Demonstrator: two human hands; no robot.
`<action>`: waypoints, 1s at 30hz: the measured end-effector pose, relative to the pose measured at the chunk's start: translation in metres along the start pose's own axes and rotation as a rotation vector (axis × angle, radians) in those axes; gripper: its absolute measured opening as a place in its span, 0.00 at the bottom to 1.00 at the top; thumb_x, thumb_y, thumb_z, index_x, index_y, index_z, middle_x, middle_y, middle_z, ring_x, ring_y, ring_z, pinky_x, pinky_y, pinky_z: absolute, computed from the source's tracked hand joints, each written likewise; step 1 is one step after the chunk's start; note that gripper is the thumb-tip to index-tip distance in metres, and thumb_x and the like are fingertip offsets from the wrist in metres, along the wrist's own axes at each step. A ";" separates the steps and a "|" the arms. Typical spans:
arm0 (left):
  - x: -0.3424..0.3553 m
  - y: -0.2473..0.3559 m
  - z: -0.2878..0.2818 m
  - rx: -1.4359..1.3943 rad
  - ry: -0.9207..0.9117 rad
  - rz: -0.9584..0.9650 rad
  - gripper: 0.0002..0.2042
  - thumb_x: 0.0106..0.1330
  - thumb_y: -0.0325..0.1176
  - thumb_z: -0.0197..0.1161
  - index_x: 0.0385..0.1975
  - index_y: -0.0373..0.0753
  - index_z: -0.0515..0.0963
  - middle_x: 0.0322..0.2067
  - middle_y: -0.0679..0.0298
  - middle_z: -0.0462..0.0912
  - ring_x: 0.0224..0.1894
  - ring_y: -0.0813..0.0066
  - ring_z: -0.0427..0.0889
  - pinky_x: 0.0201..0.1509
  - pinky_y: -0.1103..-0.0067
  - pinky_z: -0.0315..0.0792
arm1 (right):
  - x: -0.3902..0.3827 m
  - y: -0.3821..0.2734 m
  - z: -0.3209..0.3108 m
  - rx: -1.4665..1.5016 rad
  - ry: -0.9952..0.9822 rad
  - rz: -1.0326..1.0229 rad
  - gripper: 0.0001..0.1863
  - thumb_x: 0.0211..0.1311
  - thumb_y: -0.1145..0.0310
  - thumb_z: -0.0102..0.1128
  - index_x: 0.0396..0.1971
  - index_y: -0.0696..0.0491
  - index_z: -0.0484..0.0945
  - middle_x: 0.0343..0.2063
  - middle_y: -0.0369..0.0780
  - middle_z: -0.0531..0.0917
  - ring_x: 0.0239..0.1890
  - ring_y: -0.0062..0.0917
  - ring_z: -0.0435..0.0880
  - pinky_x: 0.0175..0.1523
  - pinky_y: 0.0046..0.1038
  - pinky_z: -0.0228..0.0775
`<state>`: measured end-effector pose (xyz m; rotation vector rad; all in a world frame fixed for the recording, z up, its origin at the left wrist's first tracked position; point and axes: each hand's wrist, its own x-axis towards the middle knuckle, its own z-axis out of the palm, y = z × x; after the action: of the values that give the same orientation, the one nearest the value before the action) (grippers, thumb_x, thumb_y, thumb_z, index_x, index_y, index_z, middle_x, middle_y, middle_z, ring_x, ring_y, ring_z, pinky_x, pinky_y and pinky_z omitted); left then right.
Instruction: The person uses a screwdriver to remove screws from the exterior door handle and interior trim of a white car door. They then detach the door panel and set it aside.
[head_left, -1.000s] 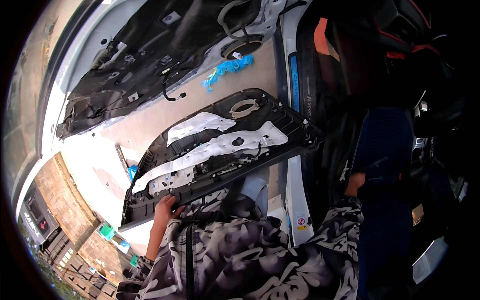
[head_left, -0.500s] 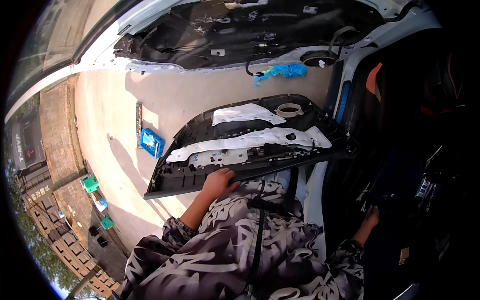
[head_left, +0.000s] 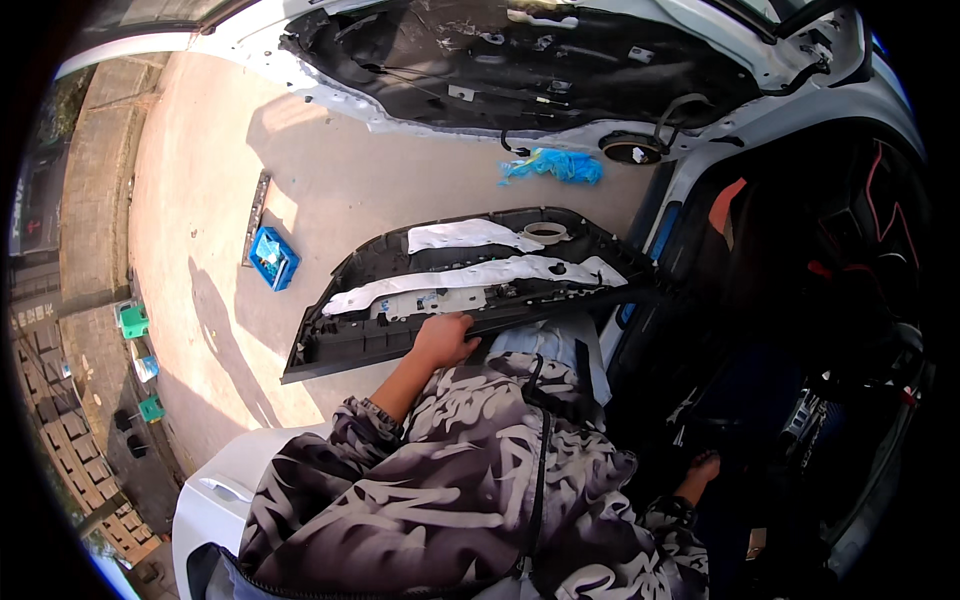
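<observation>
A black car door trim panel (head_left: 350, 347) stands tilted in front of me, its inner side up. Two white padding strips (head_left: 455, 278) lie across it, and a pale speaker ring (head_left: 546, 232) sits near its far right corner. My left hand (head_left: 447, 342) is closed over the panel's near edge, fingers on the inner side and the underside hidden. My right hand (head_left: 704, 465) is low on the right in the dark car interior, apart from the panel. Its fingers look curled; shadow hides anything in them.
Ahead is the open white car door (head_left: 345, 108) with black lining (head_left: 420, 75) and a speaker (head_left: 630, 149). Blue netting-like material (head_left: 555, 167) lies on the ground below it. Left stand a blue bin (head_left: 272, 260) and green boxes (head_left: 133, 320). Dark seats (head_left: 850, 225) are at right.
My view has shifted, bringing more of the car's interior and a white body part at lower left into sight. My left hand stays on the panel edge; my right hand remains inside the car.
</observation>
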<state>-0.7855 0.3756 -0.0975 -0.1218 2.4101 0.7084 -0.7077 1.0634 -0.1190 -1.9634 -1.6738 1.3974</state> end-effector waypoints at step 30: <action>0.011 -0.041 -0.018 -0.284 -0.086 -0.440 0.05 0.53 0.24 0.59 0.27 0.32 0.70 0.21 0.67 0.73 0.25 0.83 0.69 0.30 0.82 0.63 | 0.124 0.024 -0.018 -1.045 0.404 -0.122 0.19 0.57 0.62 0.52 0.47 0.53 0.66 0.42 0.53 0.77 0.46 0.49 0.75 0.48 0.43 0.67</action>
<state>-0.7939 0.3325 -0.1107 -0.6988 2.0837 0.8180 -0.6901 1.1678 -0.1894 -2.2657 -2.4729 -0.0471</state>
